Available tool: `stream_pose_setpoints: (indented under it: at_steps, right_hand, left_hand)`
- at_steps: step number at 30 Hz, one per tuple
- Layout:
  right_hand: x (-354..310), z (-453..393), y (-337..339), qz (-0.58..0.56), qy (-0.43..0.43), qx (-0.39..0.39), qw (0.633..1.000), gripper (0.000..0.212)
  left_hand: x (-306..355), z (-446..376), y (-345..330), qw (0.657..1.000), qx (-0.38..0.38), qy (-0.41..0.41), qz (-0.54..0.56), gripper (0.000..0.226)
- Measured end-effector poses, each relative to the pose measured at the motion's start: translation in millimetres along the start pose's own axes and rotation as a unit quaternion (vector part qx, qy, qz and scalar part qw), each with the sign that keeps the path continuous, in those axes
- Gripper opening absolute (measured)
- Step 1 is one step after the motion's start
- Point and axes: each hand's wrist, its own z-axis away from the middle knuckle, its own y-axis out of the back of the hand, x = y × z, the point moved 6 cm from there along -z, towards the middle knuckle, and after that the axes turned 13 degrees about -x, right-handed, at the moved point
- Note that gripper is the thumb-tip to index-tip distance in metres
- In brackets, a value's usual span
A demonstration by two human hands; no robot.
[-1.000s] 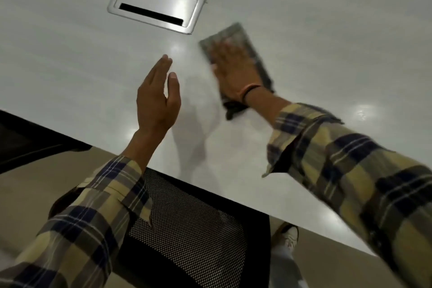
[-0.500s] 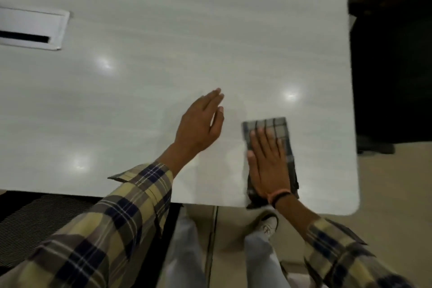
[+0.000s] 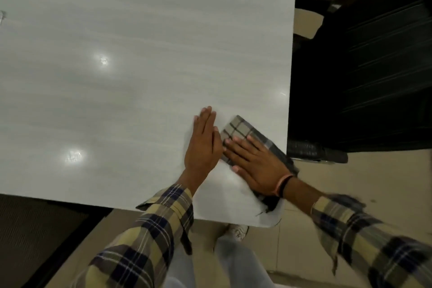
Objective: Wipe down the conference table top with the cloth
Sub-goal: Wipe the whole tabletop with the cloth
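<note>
A pale grey conference table top [image 3: 140,65] fills most of the view. A folded checked cloth [image 3: 240,127] lies at the table's near right corner, its dark end trailing toward the rim. My right hand [image 3: 254,161] presses flat on the cloth, fingers spread, covering its middle. My left hand [image 3: 204,141] is held flat with fingers together just left of the cloth, its edge beside my right fingertips, holding nothing.
A black chair [image 3: 364,77] stands right of the table's right edge, with its base [image 3: 313,151] near the corner. A dark mesh chair [image 3: 39,229] sits at lower left. My legs and a shoe [image 3: 236,232] show below the table's near edge.
My right hand has pushed the cloth further into the near right corner and turned it at an angle. My left hand has closed in beside it. The view has shifted right.
</note>
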Motion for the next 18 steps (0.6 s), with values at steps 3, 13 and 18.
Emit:
stream_pose_setpoints:
  at_steps: [3, 13, 18]
  right_hand:
    - [82, -37, 32, -0.005, -0.041, 0.040, 0.998, 0.058]
    - [101, -92, 60, 0.045, 0.050, 0.016, 0.998, 0.060]
    - [179, -146, 106, 0.034, 0.109, 0.008, 0.993, 0.059]
  left_hand:
    - [-2, 0, -4, 0.999, 0.006, 0.015, -0.028, 0.052]
    - [-3, -2, -13, 0.994, 0.014, 0.006, -0.111, 0.053]
    - [-3, -5, -12, 0.992, 0.018, 0.016, -0.126, 0.053]
